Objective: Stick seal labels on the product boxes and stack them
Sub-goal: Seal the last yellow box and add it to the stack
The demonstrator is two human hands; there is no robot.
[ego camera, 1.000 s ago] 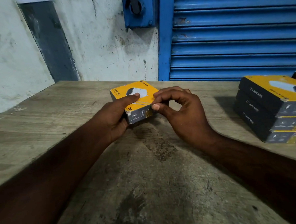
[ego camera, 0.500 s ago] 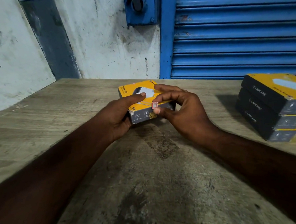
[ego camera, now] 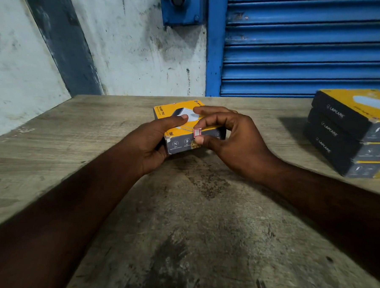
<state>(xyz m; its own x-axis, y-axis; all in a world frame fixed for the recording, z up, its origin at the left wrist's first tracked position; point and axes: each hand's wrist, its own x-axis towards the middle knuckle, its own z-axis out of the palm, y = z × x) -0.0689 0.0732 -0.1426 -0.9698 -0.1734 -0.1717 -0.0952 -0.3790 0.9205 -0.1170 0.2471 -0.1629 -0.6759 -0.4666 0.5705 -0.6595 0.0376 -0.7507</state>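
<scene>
My left hand [ego camera: 153, 143] grips the left end of a yellow-and-grey product box [ego camera: 180, 144] at the middle of the wooden table [ego camera: 189, 232], with my thumb lying across its top. My right hand [ego camera: 230, 139] curls over the box's right part, forefinger and thumb pinching a small red-edged seal label [ego camera: 196, 132] against the box's near top edge. A stack of three matching boxes [ego camera: 349, 131] sits at the right.

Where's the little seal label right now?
Head view, centre: the seal label sits on the near top edge of the yellow box, between the right hand's thumb and forefinger.
</scene>
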